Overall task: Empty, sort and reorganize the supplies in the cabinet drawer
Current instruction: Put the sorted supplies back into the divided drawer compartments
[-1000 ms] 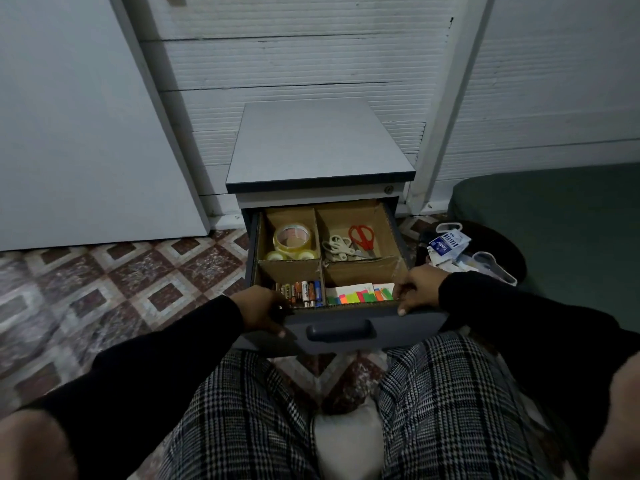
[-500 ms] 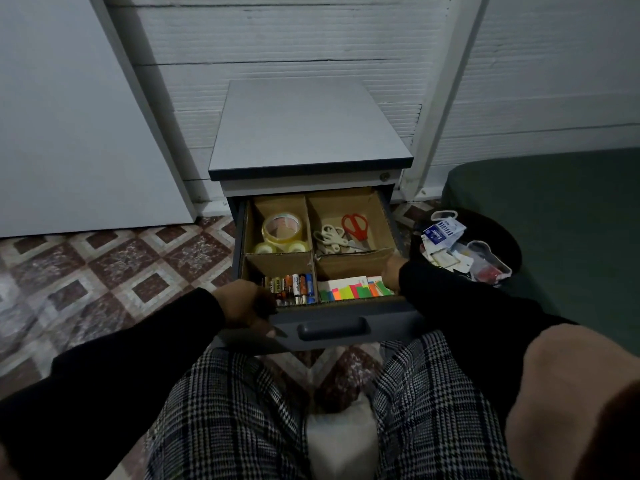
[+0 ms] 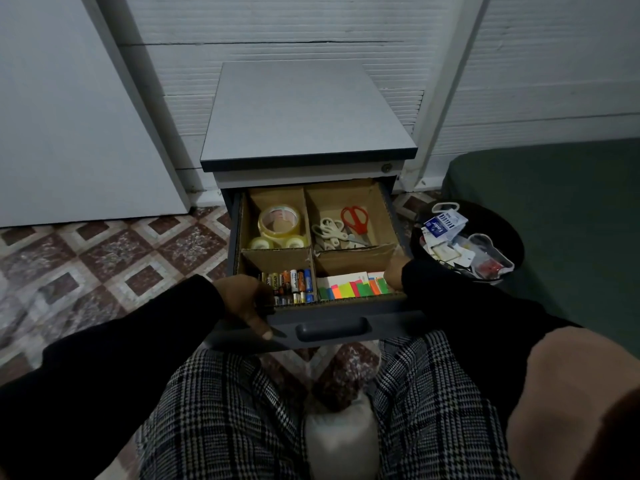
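The grey cabinet's top drawer (image 3: 346,325) stands open with cardboard dividers making four compartments. Tape rolls (image 3: 279,221) lie in the back left one, red and white scissors (image 3: 354,220) in the back right. Batteries (image 3: 290,283) fill the front left, and colourful sticky notes (image 3: 353,288) the front right. My left hand (image 3: 246,301) grips the drawer front's left end, thumb on its face. My right hand (image 3: 394,271) rests at the drawer's right edge, mostly hidden by my black sleeve.
A black bin (image 3: 512,237) with packets and wrappers sits on the floor right of the cabinet (image 3: 308,116). A dark green mat (image 3: 561,216) lies further right. My knees in checked trousers are under the drawer. Patterned tile floor (image 3: 104,258) spreads left.
The view has shifted closer and slightly left. My right hand has slid from the drawer's front corner back along its right side. The left hand keeps its grip.
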Available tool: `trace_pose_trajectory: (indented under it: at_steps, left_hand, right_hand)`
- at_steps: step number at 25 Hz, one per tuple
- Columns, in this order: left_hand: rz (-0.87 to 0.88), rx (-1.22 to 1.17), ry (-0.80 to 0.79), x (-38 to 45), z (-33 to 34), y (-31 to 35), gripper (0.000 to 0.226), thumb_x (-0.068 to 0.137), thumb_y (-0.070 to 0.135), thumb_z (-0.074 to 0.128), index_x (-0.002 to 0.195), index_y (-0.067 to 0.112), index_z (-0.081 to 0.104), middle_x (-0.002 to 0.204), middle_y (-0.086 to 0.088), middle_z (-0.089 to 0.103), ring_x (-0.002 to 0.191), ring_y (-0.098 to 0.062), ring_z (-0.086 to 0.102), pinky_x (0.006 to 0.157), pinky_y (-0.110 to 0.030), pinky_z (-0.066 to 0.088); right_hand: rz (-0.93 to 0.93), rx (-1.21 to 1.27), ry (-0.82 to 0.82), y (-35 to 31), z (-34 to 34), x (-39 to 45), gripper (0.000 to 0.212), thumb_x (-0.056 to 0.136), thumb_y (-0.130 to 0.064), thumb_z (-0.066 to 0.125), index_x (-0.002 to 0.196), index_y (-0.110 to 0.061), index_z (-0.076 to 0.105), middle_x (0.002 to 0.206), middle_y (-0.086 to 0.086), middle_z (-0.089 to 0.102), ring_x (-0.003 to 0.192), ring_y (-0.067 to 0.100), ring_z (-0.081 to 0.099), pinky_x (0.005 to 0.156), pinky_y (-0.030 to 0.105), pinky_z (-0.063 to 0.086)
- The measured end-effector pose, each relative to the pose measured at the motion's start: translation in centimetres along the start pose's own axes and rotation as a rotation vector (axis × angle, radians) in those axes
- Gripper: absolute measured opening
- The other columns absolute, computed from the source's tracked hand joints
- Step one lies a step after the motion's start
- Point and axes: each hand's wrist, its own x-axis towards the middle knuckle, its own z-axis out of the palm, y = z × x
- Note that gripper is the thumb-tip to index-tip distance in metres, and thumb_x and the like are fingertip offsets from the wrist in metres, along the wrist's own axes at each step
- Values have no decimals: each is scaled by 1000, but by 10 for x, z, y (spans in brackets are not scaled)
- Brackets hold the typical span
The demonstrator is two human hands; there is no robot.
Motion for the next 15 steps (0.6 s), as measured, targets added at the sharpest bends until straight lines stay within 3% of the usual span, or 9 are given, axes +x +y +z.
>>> trace_pose_trajectory:
  at_steps: [3, 4, 6, 8, 10, 11, 13, 15]
  left_hand:
    - [-8, -6, -3, -1, 1, 1, 54, 74, 42, 76, 116, 15, 56, 107, 4, 57, 92, -9, 48, 80, -20, 37]
    - [-9, -4, -2, -1, 1, 1, 55, 74, 42, 75, 117, 15, 56, 111, 3, 58, 93, -9, 48, 81, -20, 37]
    - [-9, -5, 9, -3, 2, 1, 54, 74, 41, 75, 118, 15, 56, 117, 1, 59, 95, -9, 50, 81, -20, 37]
    - [-11, 1, 19, -4, 2, 2, 55, 75, 41, 75, 120, 16, 56, 120, 1, 59, 102, -13, 53, 83, -21, 37]
    - [-12, 11, 15, -4, 2, 4, 55, 75, 41, 74, 121, 15, 56, 122, -1, 59, 109, -16, 54, 84, -22, 37]
    - [-11, 19, 12, -5, 2, 4, 55, 76, 41, 74, 121, 14, 56, 122, -1, 59, 110, -17, 54, 84, -22, 37]
    - [-4, 60, 23, -7, 1, 6, 55, 78, 42, 72, 122, 14, 56, 122, -2, 59, 111, -18, 55, 86, -23, 39]
    - [12, 126, 54, -11, 3, 7, 52, 80, 45, 68, 122, 17, 57, 120, -2, 61, 108, -18, 57, 89, -26, 42]
  right_hand:
    - [-56, -7, -4, 4, -3, -4, 44, 94, -9, 46, 132, 12, 40, 129, 20, 55, 120, 32, 52, 87, 33, 42]
    - [-74, -4, 5, 5, -3, -5, 40, 93, -9, 47, 128, 12, 46, 128, 19, 55, 120, 33, 52, 92, 35, 42]
    - [-90, -14, 7, 5, -3, -7, 44, 95, -10, 45, 133, 12, 40, 129, 19, 55, 119, 32, 53, 94, 35, 43]
    - [-57, -9, -14, 2, -4, -9, 51, 97, -11, 42, 140, 12, 27, 123, 21, 57, 107, 27, 56, 77, 31, 48]
    - [-130, 55, -61, 5, -7, -10, 42, 95, -10, 49, 133, 5, 43, 95, 14, 61, 80, 19, 55, 56, 24, 40]
    - [-184, 138, -77, 9, -9, -10, 32, 92, -14, 56, 121, 1, 55, 82, 6, 59, 71, 14, 53, 55, 22, 39]
    - [-309, 246, -132, 20, -14, -20, 27, 85, -28, 67, 105, -10, 64, 83, -5, 59, 76, 10, 56, 70, 22, 46]
    - [-397, 212, -204, 31, -16, -30, 44, 76, -32, 76, 113, -14, 61, 104, -1, 61, 103, 16, 58, 94, 28, 45]
